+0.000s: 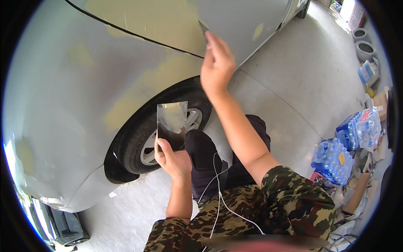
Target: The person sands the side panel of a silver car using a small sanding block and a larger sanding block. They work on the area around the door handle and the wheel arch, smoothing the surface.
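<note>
My right hand (218, 69) is raised beside the grey car body (100, 84), fingers closed round a thin putty knife (202, 27). The knife's tip lies against or just over a yellowish filler patch (163, 19) on the panel; contact cannot be made out for sure. Lower and to the left, my left hand (173, 161) grips a flat rectangular metal plate (171, 124) by its bottom end, with the thumb over its face. Pale yellow putty (173, 107) is smeared along the plate's top edge. Behind the plate is a wheel (136, 143), partly hidden by it.
More filler (138, 90) covers the fender above the wheel arch. Shrink-wrapped bottle packs (333, 161), boards and grey pots (365, 50) line the right wall. A dark car (65, 227) stands at the lower left. A white cable (219, 197) hangs over my shirt.
</note>
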### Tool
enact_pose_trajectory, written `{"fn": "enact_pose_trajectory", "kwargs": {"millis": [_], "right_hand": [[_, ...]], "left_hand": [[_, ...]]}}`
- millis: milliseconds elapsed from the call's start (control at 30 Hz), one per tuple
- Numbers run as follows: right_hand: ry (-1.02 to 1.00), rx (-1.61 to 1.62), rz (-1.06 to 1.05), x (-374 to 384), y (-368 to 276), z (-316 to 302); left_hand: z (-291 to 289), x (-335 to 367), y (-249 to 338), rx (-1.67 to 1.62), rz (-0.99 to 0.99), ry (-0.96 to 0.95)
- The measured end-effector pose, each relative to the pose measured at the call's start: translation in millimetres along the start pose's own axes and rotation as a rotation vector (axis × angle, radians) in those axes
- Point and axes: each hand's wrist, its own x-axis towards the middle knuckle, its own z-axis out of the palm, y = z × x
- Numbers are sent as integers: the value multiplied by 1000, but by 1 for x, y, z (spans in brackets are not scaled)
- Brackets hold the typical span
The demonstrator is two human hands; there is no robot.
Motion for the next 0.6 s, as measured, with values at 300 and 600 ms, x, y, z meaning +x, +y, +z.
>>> {"fn": "enact_pose_trajectory", "kwargs": {"millis": [300,600], "right_hand": [[-27,49,-53,-19,-7,-24],[-146,-18,-103,-34,-6,-10]], "left_hand": [[2,-2,-7,-15,-15,-16],[3,2,-5,-121,-97,2]]}}
